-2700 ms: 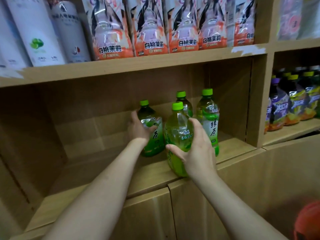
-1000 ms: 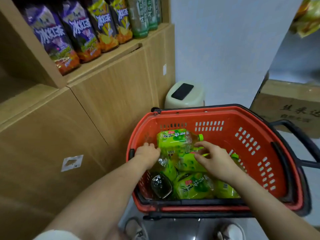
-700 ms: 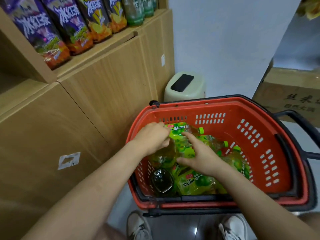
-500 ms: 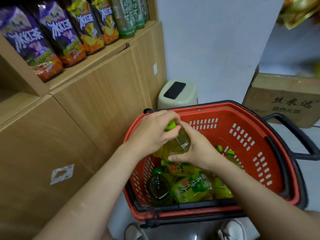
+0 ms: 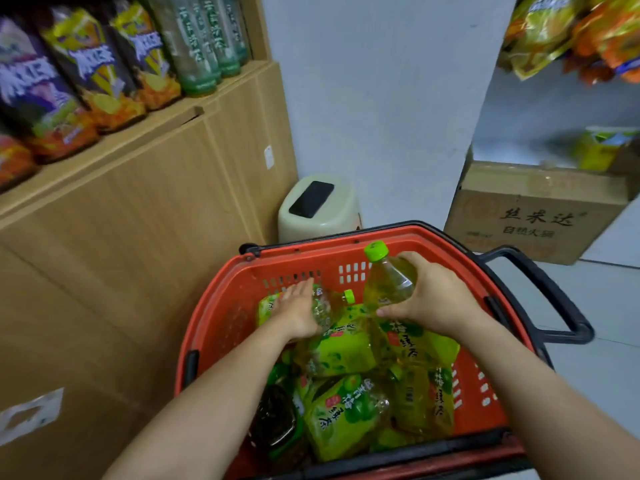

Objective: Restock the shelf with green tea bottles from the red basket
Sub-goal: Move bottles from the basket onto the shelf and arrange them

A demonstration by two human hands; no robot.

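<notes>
Green tea bottle (image 5: 389,285) is held nearly upright over the red basket (image 5: 221,306), cap up, gripped by the right hand (image 5: 433,299). The left hand (image 5: 296,310) rests with straight fingers on a second bottle (image 5: 327,303), which lies crosswise with its cap pointing right.

The light was soft and rather dim, cool enough to turn the white wall (image 5: 381,98) bluish-grey. No hard shadows fell. Only the floor of the red basket (image 5: 221,306) sank into gloom beneath the forearms. Small highlights glinted on the clear shoulder of the green tea bottle (image 5: 388,285) in the right hand (image 5: 433,299). The wide lens bowed the wooden cabinet (image 5: 138,237) and the wall's corner, and the shelved bottles (image 5: 86,71) at upper left and the snack packets (image 5: 571,36) at upper right looked smeared and soft.
</notes>
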